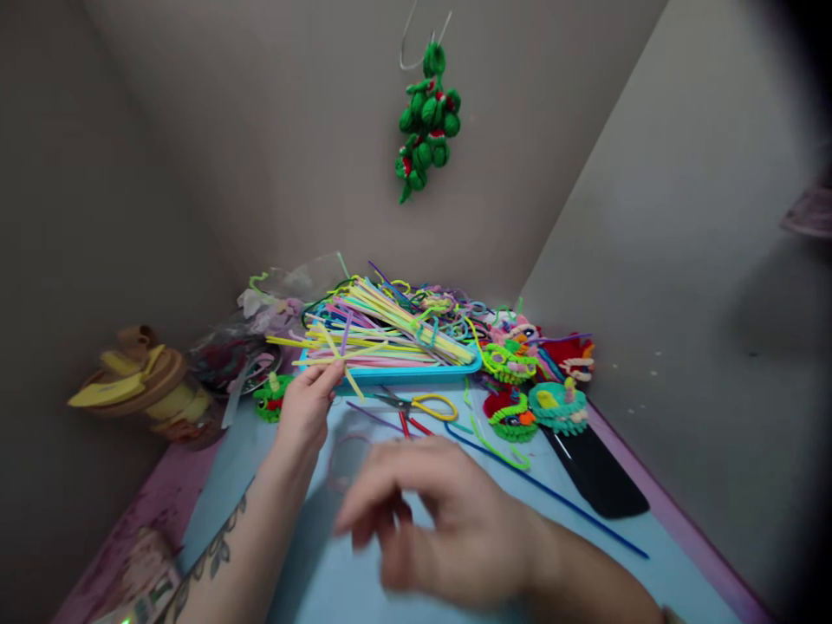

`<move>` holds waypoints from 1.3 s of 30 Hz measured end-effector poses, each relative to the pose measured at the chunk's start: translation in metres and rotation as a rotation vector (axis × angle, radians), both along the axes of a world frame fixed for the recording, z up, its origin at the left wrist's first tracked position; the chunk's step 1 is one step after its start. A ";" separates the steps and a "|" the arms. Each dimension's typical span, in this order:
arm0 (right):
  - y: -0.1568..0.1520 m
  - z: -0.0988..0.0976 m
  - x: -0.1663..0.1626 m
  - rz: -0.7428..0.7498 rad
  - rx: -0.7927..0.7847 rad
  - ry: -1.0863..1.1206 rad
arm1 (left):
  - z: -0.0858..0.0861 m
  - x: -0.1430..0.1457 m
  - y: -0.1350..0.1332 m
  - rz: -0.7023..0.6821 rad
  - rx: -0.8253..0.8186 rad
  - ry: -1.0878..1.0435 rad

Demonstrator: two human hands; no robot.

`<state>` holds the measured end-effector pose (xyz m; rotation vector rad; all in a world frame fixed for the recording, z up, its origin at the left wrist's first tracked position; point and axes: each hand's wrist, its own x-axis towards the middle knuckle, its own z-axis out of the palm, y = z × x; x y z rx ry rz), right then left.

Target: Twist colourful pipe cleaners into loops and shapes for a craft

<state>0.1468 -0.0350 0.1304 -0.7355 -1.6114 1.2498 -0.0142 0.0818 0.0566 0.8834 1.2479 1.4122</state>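
Note:
My left hand (310, 400) is closed in a pinch on several crossed pipe cleaners (351, 378), mostly pale yellow with a purple one (347, 331), their ends fanning out like a star. Closer to me, my right hand (448, 524) hovers over the table, smeared by motion. Its fingers are bent and stand apart from the thumb, with nothing visible between them. Beyond both hands lie yellow-handled scissors (434, 406). A blue tray (403, 374) behind the scissors is heaped with pastel pipe cleaners (396, 322).
On the right are fuzzy pipe-cleaner figures (560, 407), a black phone-like slab (598, 472) and a long dark blue pipe cleaner (565, 498). A green figure (271, 399) and a tan-rimmed container (175, 390) stand left. Green ornaments (429, 121) hang on the wall.

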 end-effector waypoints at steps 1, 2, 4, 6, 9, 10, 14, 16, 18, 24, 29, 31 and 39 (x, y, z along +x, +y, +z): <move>0.010 0.000 -0.002 -0.028 0.085 -0.100 | 0.000 0.000 -0.001 -0.009 0.022 0.029; 0.021 -0.004 -0.003 -0.106 0.175 -0.197 | 0.000 -0.001 -0.001 -0.023 0.056 0.059; 0.045 -0.015 -0.004 -0.408 0.302 -0.305 | -0.001 -0.002 -0.002 -0.059 0.134 0.126; 0.067 -0.030 -0.001 -0.631 0.315 -0.355 | 0.000 -0.004 -0.004 -0.103 0.185 0.192; 0.088 -0.048 0.004 -0.677 0.238 -0.356 | 0.005 -0.003 -0.008 -0.190 0.202 0.291; 0.092 -0.051 0.005 -0.639 0.199 -0.331 | 0.007 -0.001 -0.011 -0.222 0.202 0.314; 0.097 -0.054 0.006 -0.472 0.091 -0.222 | 0.014 0.004 -0.018 -0.327 0.228 0.387; 0.096 -0.053 0.005 -0.449 0.067 -0.196 | 0.015 0.005 -0.019 -0.367 0.245 0.425; 0.095 -0.053 0.004 -0.438 0.045 -0.171 | 0.014 0.005 -0.020 -0.392 0.248 0.462; 0.095 -0.054 0.001 -0.411 -0.082 -0.101 | 0.013 0.003 -0.019 -0.428 0.216 0.430; 0.100 -0.061 0.003 -0.468 -0.153 -0.035 | 0.012 -0.002 -0.014 -0.375 0.227 0.388; 0.102 -0.065 0.003 -0.472 -0.174 0.009 | 0.010 -0.005 -0.011 -0.336 0.223 0.383; 0.106 -0.066 0.002 -0.542 -0.414 0.288 | 0.010 -0.004 -0.013 -0.355 0.089 0.151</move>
